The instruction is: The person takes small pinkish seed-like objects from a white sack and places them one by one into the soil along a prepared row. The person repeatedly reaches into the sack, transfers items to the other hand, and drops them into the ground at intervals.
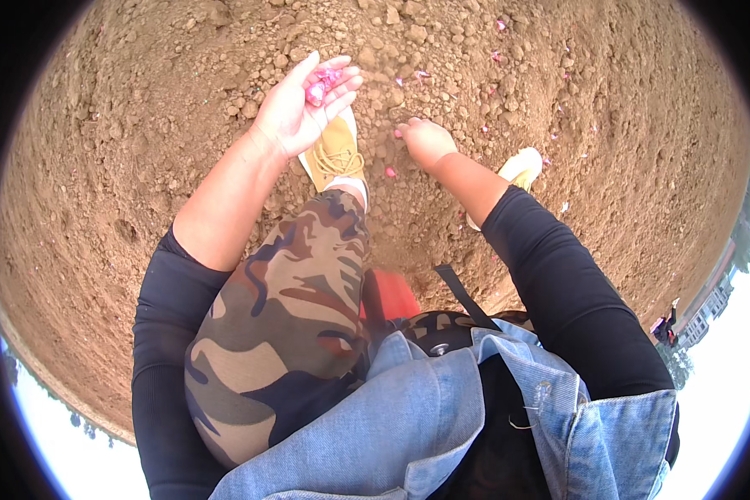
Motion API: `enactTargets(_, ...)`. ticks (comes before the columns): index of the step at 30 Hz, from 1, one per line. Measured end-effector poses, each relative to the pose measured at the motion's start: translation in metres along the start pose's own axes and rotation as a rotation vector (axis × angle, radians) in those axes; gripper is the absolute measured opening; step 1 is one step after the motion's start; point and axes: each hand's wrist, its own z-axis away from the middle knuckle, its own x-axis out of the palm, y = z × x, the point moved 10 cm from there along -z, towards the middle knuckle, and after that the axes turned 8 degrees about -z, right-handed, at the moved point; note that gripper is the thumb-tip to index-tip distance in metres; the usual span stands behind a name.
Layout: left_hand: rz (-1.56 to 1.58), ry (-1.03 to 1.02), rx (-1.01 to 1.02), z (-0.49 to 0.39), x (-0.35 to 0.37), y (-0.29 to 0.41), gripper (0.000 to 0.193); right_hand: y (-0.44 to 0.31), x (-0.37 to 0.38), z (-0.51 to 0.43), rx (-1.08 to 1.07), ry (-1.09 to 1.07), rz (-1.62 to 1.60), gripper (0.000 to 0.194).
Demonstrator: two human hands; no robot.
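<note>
My left hand (300,109) is palm up over the soil, its fingers loosely spread and slightly curled. Several bright pink clove-like pieces (316,93) rest in it, against the fingers. My right hand (428,142) is low over the loose soil (375,140), back of the hand upward and fingers bent. A small pink piece (399,134) shows at its fingertips, mostly covered by them. Another pink piece (390,171) lies on the ground just below that hand, between my feet.
My tan lace-up shoe (337,150) stands beneath the left hand, the other shoe (522,167) beyond the right forearm. More pink bits (496,56) are scattered over the cloddy ground to the right. A red object (390,294) sits beneath me. Another person (665,328) is far off.
</note>
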Motion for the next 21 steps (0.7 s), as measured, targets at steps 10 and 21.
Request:
enactTargets(10,0.025,0.056,-0.005,0.003,-0.005,-0.003,0.045,0.026,0.014,-0.006,0.099,0.174,-0.429,0.014)
enactTargets(21,-0.001,0.081,-0.018,0.009,-0.007,0.001,0.047,0.018,0.017,-0.031,0.074,-0.031,-0.168,0.011)
